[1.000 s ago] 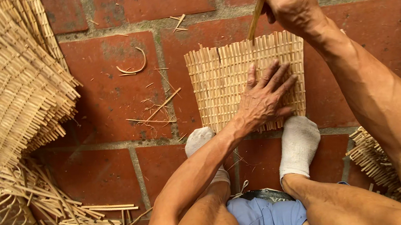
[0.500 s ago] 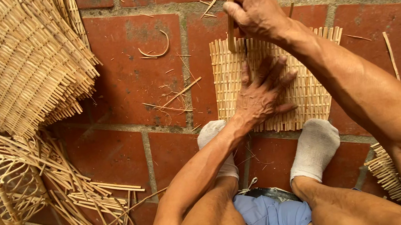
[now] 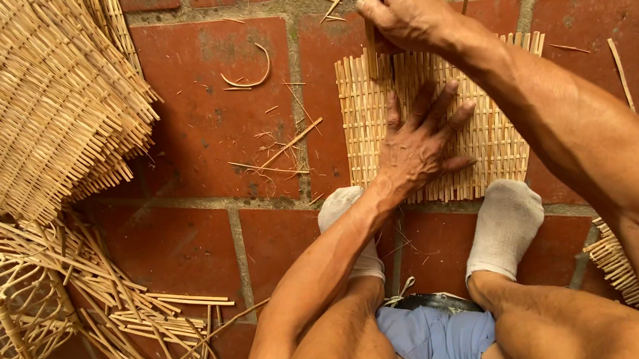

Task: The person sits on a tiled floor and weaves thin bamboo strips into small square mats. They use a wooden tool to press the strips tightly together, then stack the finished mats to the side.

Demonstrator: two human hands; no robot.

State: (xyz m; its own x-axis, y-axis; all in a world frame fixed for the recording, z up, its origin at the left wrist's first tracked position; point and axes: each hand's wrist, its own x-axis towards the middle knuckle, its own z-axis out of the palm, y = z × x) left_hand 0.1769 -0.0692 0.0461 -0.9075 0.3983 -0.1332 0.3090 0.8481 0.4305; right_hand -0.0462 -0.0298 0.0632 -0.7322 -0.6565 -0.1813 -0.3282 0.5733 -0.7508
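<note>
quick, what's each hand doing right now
left hand: open, pressed flat on the woven mat
right hand: closed on a thin stick

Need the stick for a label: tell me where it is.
Head view, top centre: the stick stands in the right hand, its tip at the woven mat's far edge.

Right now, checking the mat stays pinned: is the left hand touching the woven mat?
Touching. The head view shows the left hand pressed flat, fingers spread, on the woven mat.
</note>
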